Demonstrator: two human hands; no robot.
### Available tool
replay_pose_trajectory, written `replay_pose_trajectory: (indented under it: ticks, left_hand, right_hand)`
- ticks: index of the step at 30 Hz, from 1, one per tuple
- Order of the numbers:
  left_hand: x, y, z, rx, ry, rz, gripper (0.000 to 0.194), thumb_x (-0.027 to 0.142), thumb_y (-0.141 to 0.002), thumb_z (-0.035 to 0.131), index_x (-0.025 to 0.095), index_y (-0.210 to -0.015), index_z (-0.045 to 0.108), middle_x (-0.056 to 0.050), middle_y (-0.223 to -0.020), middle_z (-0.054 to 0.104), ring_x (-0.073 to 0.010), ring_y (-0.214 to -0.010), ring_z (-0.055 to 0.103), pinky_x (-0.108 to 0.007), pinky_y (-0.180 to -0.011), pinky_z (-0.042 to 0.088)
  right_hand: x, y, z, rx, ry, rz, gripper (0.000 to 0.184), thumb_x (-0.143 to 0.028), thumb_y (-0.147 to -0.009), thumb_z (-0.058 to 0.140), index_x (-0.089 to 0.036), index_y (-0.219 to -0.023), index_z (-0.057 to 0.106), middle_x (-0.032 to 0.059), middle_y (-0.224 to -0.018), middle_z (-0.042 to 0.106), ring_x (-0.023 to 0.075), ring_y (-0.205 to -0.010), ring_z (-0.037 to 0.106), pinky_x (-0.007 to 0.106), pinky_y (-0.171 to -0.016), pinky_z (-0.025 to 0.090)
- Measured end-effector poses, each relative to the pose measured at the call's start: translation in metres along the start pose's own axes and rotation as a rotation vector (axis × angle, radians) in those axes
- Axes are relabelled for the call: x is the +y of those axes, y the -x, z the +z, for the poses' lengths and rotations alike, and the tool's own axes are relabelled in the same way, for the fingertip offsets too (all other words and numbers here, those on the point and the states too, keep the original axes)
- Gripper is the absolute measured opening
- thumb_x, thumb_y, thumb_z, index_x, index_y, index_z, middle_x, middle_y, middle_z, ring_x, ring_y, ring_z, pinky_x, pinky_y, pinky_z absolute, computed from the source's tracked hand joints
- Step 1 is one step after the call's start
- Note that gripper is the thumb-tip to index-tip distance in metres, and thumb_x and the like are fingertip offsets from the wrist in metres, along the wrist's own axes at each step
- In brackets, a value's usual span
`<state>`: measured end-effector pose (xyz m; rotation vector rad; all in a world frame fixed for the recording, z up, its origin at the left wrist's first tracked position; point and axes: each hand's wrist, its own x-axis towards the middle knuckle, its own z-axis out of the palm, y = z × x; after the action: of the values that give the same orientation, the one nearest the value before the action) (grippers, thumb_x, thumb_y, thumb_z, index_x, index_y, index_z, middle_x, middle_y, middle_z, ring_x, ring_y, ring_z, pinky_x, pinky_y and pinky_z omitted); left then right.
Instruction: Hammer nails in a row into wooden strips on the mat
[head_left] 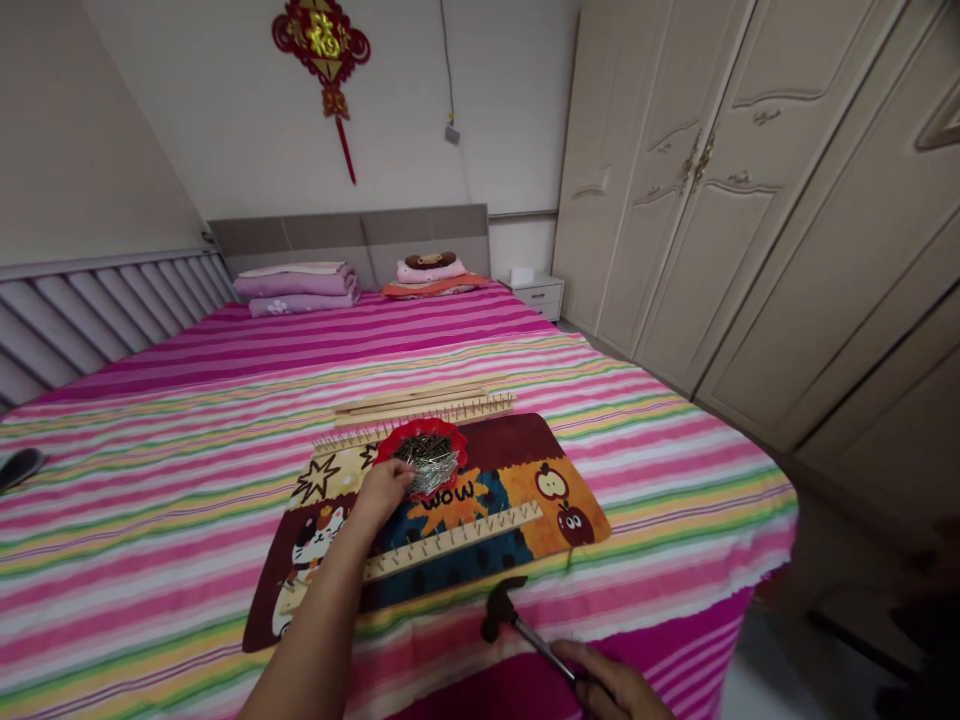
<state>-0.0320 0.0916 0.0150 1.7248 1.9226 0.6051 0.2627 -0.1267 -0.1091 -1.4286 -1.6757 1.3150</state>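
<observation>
My left hand [386,490] reaches over the near left rim of a red scalloped bowl [459,438]. Its fingertips are pinched together at the heap of metal nails [433,462] inside; whatever lies between them is hidden. At the lower right, my right hand [611,685] is wrapped round the handle of a hammer [534,640], whose dark head hangs just off the mat's near edge. Between my hands, a pale wooden strip [457,538] with a row of upright nails lies across the patterned mat [574,480]. My left forearm covers its left end.
Behind the bowl lie more nail-studded strips [480,408] and plain wooden sticks [405,402]. Everything rests on a bed with a striped cloth [652,440]. Folded bedding [300,290] is at the headboard, a dark object [21,467] at far left, wardrobes [675,200] at right.
</observation>
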Motion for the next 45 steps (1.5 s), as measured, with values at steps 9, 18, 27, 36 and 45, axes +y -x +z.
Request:
replay_pose_trajectory:
  ticks: [9,18,27,36,45]
  left_hand:
    - [-0.010,0.071,-0.020,-0.054,0.921,-0.216,0.027,0.025,-0.051,0.076,0.014,-0.073,0.066,0.002,-0.060,0.059,-0.0075,-0.051,0.053,-0.021,-0.051,0.049]
    - [-0.079,0.160,-0.001,-0.343,0.070,-0.240,0.012,0.009,-0.058,0.052,0.018,-0.052,0.055,0.006,-0.044,0.050,-0.0102,-0.046,0.048,-0.022,-0.050,0.035]
    - [-0.078,0.163,0.029,-0.319,-0.281,-0.135,0.015,0.009,-0.067,0.051,0.019,-0.064,0.062,0.001,-0.063,0.063,-0.0120,-0.063,0.056,-0.022,-0.060,0.034]
    - [-0.092,0.184,0.048,-0.181,0.110,-0.327,0.011,0.019,-0.069,0.058,0.019,-0.076,0.066,0.001,-0.073,0.069,-0.0132,-0.071,0.063,-0.021,-0.065,0.044]
    - [-0.095,0.174,0.020,0.166,0.844,-0.364,0.038,0.042,-0.054,0.071,0.017,-0.081,0.066,0.000,-0.067,0.068,-0.0140,-0.062,0.063,-0.026,-0.060,0.051]
  right_hand:
    - [-0.004,0.002,0.001,-0.006,0.039,-0.008,0.044,-0.037,-0.086,0.041,-0.018,-0.121,0.059,0.0018,-0.071,0.061,0.0169,-0.062,0.055,0.028,-0.060,0.047]
    - [-0.014,0.006,-0.003,-0.011,0.051,0.023,0.045,-0.034,-0.085,0.042,-0.015,-0.123,0.058,-0.0014,-0.060,0.056,0.0141,-0.053,0.050,0.025,-0.054,0.046]
    - [-0.015,0.011,-0.002,0.000,0.038,0.043,0.044,-0.033,-0.086,0.042,-0.017,-0.125,0.057,-0.0016,-0.063,0.057,0.0122,-0.052,0.050,0.022,-0.051,0.044]
    - [-0.014,0.009,-0.001,-0.017,0.013,0.042,0.047,-0.034,-0.086,0.041,-0.013,-0.125,0.054,-0.0038,-0.059,0.046,0.0120,-0.052,0.045,0.022,-0.048,0.040]
    - [-0.015,0.008,0.000,-0.033,0.031,0.076,0.049,-0.039,-0.085,0.041,-0.015,-0.126,0.053,-0.0043,-0.058,0.045,0.0128,-0.051,0.046,0.024,-0.048,0.040]
